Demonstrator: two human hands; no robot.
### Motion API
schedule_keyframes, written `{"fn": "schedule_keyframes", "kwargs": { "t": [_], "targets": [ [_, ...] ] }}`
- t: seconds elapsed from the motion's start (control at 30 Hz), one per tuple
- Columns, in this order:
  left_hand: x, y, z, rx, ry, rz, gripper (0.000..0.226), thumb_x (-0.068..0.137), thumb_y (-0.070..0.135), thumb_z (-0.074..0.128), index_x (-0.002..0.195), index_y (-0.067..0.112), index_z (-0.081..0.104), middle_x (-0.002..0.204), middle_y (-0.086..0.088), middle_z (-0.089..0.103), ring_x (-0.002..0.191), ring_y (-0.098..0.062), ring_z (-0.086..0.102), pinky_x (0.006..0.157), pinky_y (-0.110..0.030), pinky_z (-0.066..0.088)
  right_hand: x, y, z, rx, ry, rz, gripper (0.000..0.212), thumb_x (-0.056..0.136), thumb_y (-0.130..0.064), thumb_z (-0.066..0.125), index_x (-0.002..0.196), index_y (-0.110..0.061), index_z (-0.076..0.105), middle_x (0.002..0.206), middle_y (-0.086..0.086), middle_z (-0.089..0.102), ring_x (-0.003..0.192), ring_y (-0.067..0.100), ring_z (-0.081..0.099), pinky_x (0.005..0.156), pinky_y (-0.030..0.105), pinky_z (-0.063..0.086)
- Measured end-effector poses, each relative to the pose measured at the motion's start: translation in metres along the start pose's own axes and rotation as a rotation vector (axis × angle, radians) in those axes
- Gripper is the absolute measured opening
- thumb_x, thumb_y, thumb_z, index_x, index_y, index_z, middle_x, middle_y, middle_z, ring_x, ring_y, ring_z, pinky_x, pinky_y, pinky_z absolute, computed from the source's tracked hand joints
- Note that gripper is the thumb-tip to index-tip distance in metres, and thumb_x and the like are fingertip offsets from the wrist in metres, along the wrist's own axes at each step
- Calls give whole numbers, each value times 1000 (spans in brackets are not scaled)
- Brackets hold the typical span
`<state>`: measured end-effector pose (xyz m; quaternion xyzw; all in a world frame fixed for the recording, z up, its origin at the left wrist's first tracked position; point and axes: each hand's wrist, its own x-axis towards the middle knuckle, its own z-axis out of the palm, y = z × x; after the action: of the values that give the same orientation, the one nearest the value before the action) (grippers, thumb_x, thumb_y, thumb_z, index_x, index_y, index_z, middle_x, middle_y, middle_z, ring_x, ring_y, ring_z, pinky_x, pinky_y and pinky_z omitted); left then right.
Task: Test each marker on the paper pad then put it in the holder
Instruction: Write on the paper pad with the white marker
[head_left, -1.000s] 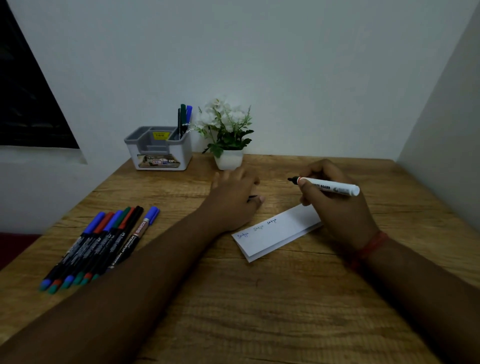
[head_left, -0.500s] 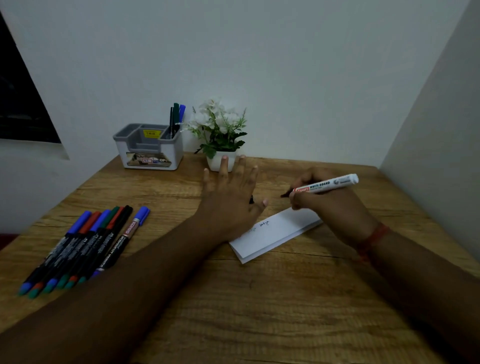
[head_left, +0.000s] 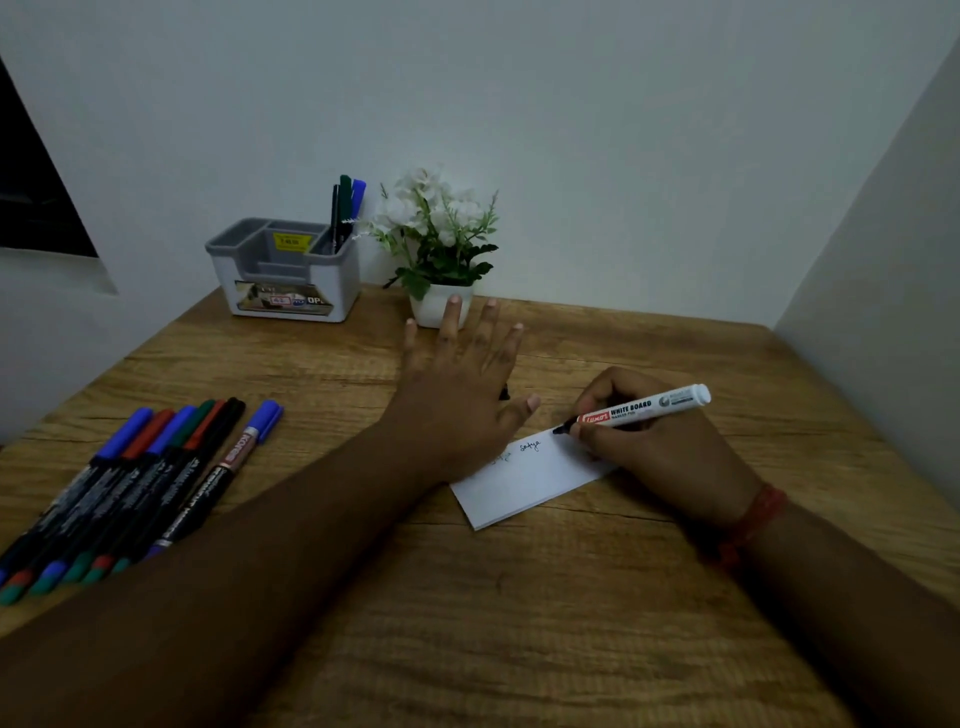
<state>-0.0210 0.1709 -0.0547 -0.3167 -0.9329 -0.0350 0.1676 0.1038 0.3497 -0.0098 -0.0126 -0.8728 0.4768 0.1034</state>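
From the head camera, the right hand (head_left: 660, 447) pinches a white whiteboard marker (head_left: 636, 410) between thumb and fingers, uncapped, its black tip down at the far edge of the white paper pad (head_left: 524, 483), touching it or just above it; the dim light leaves that unsure. The marker slopes up to the right, its white end clear of the hand. The pad lies slantwise on the wooden table (head_left: 519, 623), with small handwritten words near its far edge. The left hand (head_left: 462, 395) lies flat with fingers spread, its heel on the near-left part of the pad, fingertips toward the back; it grips nothing, and a small dark object peeks out beside its thumb, too hidden to name. A red thread band (head_left: 753, 519) circles the right wrist. At the left of the table a row of capped markers (head_left: 140, 483) lies side by side, touching, with blue, red, green and black caps. At the back left stands the grey and white holder (head_left: 291, 275), with three markers (head_left: 345, 208) upright in its rear right compartment. Just beside it on the right is a white pot of flowers (head_left: 436, 244).
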Motion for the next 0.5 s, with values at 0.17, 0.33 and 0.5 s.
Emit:
{"fn": "schedule_keyframes", "kwargs": {
  "t": [0.17, 0.33, 0.5],
  "targets": [
    [0, -2, 2, -47, -34, -10, 81, 84, 73, -6, 153, 32, -19, 162, 0, -27, 146, -30, -30, 114, -67, -8, 1, 4, 0, 22, 22, -9, 10, 87, -7, 71, 83, -16, 71, 86, -8, 76, 81, 0, 69, 68, 14, 54],
    [0, -2, 2, -43, -37, -12, 80, 85, 74, -5, 153, 33, -19, 162, 0, -27, 146, -30, -30, 114, -66, -8, 2, 6, 1, 4, 25, 11, 9, 86, -11, 74, 80, -19, 72, 86, -8, 76, 79, 1, 69, 67, 15, 55],
    [0, -3, 3, -41, -24, -17, 79, 86, 73, -5, 152, 33, -19, 162, 0, -28, 146, -30, -30, 114, -65, -10, 3, 4, 2, -28, 23, 12, 7, 86, -16, 75, 81, -20, 73, 86, -11, 76, 80, -1, 69, 64, 11, 53]
  ]
}}
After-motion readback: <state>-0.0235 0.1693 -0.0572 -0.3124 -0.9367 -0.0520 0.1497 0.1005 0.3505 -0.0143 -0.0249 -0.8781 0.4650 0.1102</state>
